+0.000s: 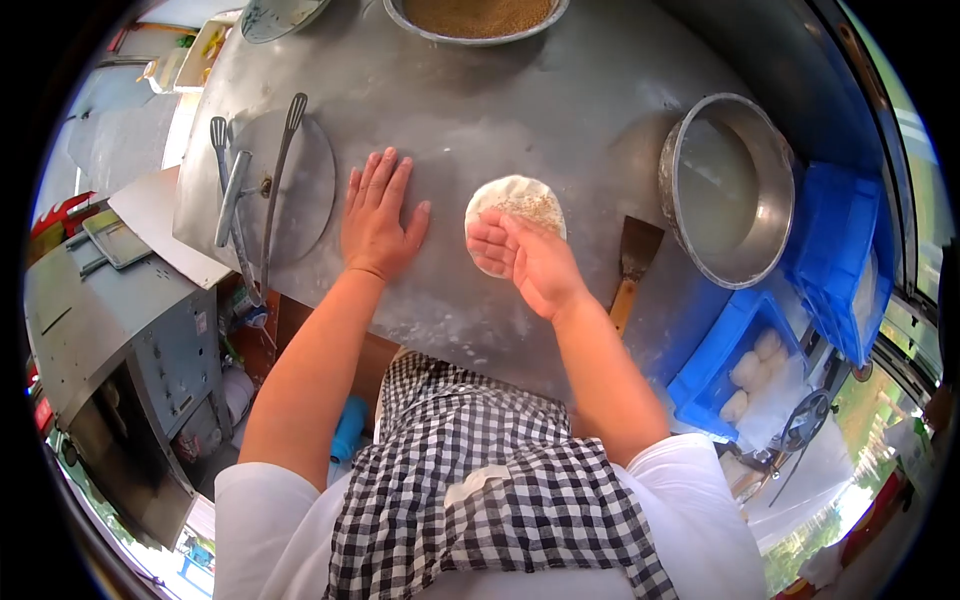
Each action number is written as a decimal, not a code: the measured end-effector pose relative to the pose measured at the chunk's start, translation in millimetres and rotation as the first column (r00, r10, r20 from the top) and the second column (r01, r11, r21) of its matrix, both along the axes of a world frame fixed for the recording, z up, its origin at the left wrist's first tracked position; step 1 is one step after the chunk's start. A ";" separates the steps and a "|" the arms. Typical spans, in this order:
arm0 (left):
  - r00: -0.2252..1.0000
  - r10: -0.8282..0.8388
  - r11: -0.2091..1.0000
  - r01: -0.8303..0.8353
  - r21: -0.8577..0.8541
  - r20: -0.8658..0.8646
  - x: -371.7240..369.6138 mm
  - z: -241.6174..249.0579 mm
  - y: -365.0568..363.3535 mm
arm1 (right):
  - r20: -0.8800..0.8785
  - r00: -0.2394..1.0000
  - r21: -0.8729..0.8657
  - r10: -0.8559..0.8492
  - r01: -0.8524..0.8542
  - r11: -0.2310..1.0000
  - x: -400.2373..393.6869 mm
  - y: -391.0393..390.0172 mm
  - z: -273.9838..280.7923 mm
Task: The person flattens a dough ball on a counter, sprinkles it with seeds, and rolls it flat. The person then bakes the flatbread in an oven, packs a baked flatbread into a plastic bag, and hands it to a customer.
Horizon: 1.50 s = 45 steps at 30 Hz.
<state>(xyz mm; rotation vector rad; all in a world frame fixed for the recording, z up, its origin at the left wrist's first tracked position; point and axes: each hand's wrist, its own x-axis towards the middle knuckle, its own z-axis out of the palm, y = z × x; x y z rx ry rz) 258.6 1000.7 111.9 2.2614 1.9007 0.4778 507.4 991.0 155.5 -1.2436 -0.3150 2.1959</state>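
My left hand point(380, 220) rests palm down on the metal tabletop, its fingers stretched out and the thumb apart. To its right lies a round flat piece of dough point(517, 195), with tan seeds or crumbs scattered over its upper side. Above that dough is my right hand point(535, 258), palm turned partly up and fingers extended to the left, with nothing visible in it; it hides the dough's lower right part. A scraper point(638, 247) with a wooden handle lies right of my right hand.
At the top stands a bowl of brown grains point(478, 17). A metal basin of cloudy liquid point(715, 190) sits at right, near a blue crate point(735, 350) holding dough balls point(752, 371). Left are a round metal lid point(305, 180) and long slotted turners point(285, 150).
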 end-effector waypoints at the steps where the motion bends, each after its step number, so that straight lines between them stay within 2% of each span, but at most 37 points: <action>1: 1.000 0.003 1.000 -0.003 0.004 -0.001 0.1 0.4 7.3 | -0.038 0.999 -0.023 0.010 -0.011 1.000 -1.1 -0.7 3.4; 4: 1.000 0.007 0.999 -0.007 -0.045 -0.004 -0.6 2.9 -11.5 | -0.206 0.977 0.018 0.053 -0.050 0.999 2.3 -10.4 14.3; 5: 1.000 0.002 0.999 -0.001 -0.033 0.003 -2.0 0.6 -10.7 | -0.004 0.996 0.018 0.092 -0.092 0.996 2.9 -13.1 12.8; 7: 1.000 -0.013 1.000 0.013 0.000 0.027 3.7 2.8 8.4 | -0.037 0.997 0.029 0.073 -0.072 0.997 18.4 -17.3 20.2; 9: 0.998 -0.021 0.999 0.023 -0.037 0.055 13.2 9.8 4.0 | -0.100 0.995 0.029 0.022 -0.019 0.999 35.4 -29.2 26.4; 11: 0.973 -0.178 0.980 0.188 -0.063 0.144 47.9 23.9 5.2 | -0.175 0.983 0.060 -0.055 0.066 0.996 58.7 -36.2 34.8; 12: 0.948 -0.258 0.961 0.272 -0.053 0.188 70.9 27.9 13.1 | -0.124 0.986 0.055 -0.115 0.122 0.991 68.3 -36.3 33.6; 14: 0.900 -0.421 0.904 0.427 -0.030 0.116 113.4 29.7 17.0 | -0.017 0.971 0.037 -0.237 0.237 0.971 86.3 -43.7 30.8; 15: 0.894 -0.444 0.889 0.448 -0.090 0.062 128.6 22.7 15.0 | -0.007 0.962 0.059 -0.272 0.272 0.961 94.6 -45.9 32.0; 18: 0.913 -0.403 0.907 0.390 -0.159 -0.062 139.1 12.4 5.0 | 0.021 0.942 0.085 -0.336 0.333 0.939 112.6 -53.2 38.5; 20: 0.909 -0.408 0.897 0.381 -0.224 -0.086 138.0 12.7 -8.0 | 0.041 0.934 0.050 -0.354 0.352 0.935 117.0 -61.3 48.7; 23: 0.901 -0.400 0.899 0.351 -0.263 -0.167 135.6 17.2 15.7 | -0.010 0.928 0.085 -0.373 0.372 0.924 122.4 -62.0 52.3; 27: 0.894 -0.400 0.890 0.325 -0.320 -0.204 139.2 28.9 -1.2 | -0.015 0.926 0.100 -0.377 0.377 0.921 128.8 -75.3 56.7; 30: 0.813 -0.499 0.859 0.417 -0.297 -0.301 147.4 32.1 7.2 | -0.012 0.931 0.013 -0.365 0.365 0.931 136.2 -82.4 43.3; 31: 0.803 -0.559 0.817 0.490 -0.303 -0.206 144.5 26.1 2.2 | -0.022 0.932 0.048 -0.362 0.362 0.931 137.1 -70.0 38.9; 34: 0.796 -0.578 0.808 0.527 -0.263 -0.179 151.3 27.1 -7.2 | 0.019 0.940 0.032 -0.342 0.341 0.939 139.9 -91.7 48.2; 35: 0.722 -0.628 0.773 0.532 -0.347 -0.291 151.6 26.0 -5.9 | 0.037 0.941 0.051 -0.336 0.334 0.941 139.4 -88.4 50.1; 38: 0.745 -0.637 0.744 0.529 -0.408 -0.196 151.9 37.4 -12.4 | 0.070 0.926 0.067 -0.370 0.365 0.928 137.3 -87.5 54.4; 39: 0.724 -0.649 0.752 0.562 -0.346 -0.234 151.3 29.6 -11.3 | 0.070 0.925 0.058 -0.373 0.369 0.928 136.7 -89.5 54.4; 41: 0.755 -0.625 0.773 0.562 -0.294 -0.200 144.9 19.4 -15.5 | 0.061 0.922 0.105 -0.382 0.374 0.921 134.3 -65.2 49.9; 45: 0.780 -0.618 0.768 0.572 -0.290 -0.096 135.7 47.7 -36.3 | 0.109 0.927 0.110 -0.360 0.349 0.931 113.7 -60.1 53.1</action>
